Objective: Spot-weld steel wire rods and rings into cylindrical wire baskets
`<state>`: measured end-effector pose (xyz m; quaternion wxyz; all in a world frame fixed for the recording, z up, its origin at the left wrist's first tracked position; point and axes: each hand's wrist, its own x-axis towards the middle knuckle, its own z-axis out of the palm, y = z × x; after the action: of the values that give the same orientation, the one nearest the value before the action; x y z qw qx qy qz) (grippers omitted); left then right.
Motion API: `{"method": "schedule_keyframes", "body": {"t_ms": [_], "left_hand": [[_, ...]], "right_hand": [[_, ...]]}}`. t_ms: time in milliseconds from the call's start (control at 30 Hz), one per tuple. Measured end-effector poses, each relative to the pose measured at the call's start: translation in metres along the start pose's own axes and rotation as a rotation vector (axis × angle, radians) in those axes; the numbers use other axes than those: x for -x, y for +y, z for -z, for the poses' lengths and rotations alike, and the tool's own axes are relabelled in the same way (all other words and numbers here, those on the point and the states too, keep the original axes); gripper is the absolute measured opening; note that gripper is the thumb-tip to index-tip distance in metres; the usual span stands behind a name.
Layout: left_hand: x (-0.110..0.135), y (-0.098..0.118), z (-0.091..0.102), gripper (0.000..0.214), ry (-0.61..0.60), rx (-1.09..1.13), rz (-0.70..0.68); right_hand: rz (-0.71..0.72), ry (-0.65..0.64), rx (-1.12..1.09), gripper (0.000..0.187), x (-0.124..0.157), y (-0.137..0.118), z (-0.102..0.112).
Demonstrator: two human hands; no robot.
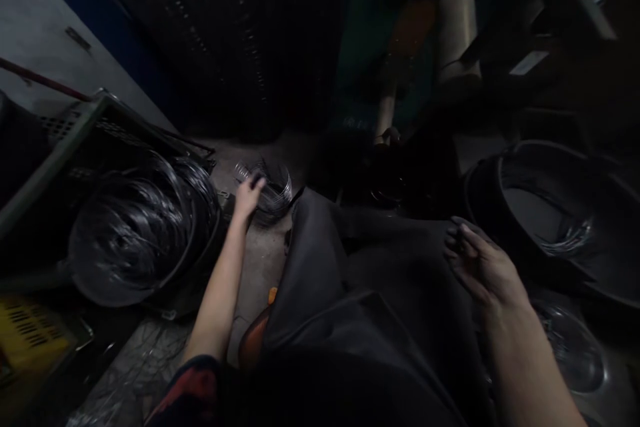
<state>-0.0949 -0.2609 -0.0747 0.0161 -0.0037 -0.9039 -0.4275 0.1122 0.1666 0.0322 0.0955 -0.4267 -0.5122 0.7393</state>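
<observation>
Wire coil point(276, 192), dark and loosely wound, is at the left hand point(248, 196), low over the floor point(260, 247) and just beyond the left edge of the dark apron point(315, 260) across the person's lap. Fingers of the left hand are bent and lie over the near left side of the coil; the fingertips look dark. The loops spread to the right of the fingers and also below them. With the light low and the area blurred, contact appears likely, but whether the fingers are closed on the wire cannot be told.

Right hand point(484, 265) is held over the right side of the apron, well apart from the coil. Its fingers are loosely curled and part open, the tips darkened, with no object visible in them.

To the left of the coil, a round tub point(107, 292) stands tilted, filled with glossy dark wire point(140, 227); a dark green crate point(47, 180) surrounds it at the rear and left. A yellow crate point(35, 330) sits nearer, at the left edge. Beyond the right hand is a black tub point(487, 190) with a wire bundle point(570, 239) inside. A transparent round basin point(583, 363) lies beside the right forearm. Upper right, a pale cylindrical column point(457, 13) rises in shadow.
</observation>
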Motion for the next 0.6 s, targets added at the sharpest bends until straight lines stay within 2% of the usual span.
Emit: {"method": "schedule_keyframes", "body": {"t_ms": [100,167,233,300,367,433,533,600], "left_hand": [[-0.013,-0.012,-0.056,0.031,-0.086,-0.133,0.136],[-0.013,-0.019,-0.082,0.021,-0.132,-0.189,0.192],[-0.013,-0.025,-0.094,0.015,-0.150,-0.213,0.217],[-0.019,-0.028,-0.094,0.014,-0.120,-0.211,0.216],[-0.029,-0.028,-0.083,0.017,-0.034,-0.193,0.204],[-0.040,-0.027,-0.057,0.023,0.098,-0.167,0.191],[-0.043,-0.023,0.003,0.033,0.301,-0.109,0.152],[-0.026,-0.014,0.043,0.039,0.372,-0.057,0.099]], "right_hand": [[0.101,0.050,0.166,0.035,0.006,0.008,0.015],[0.288,0.097,0.442,0.037,0.008,0.019,0.022],[0.528,0.152,0.860,0.041,0.004,0.034,0.024],[0.692,0.200,1.300,0.045,-0.004,0.049,0.024],[0.733,0.234,1.645,0.042,-0.014,0.063,0.027],[0.739,0.259,1.858,0.032,-0.023,0.072,0.031],[0.772,0.216,2.003,0.025,-0.036,0.077,0.038],[0.764,0.208,1.995,0.025,-0.045,0.076,0.040]]}}
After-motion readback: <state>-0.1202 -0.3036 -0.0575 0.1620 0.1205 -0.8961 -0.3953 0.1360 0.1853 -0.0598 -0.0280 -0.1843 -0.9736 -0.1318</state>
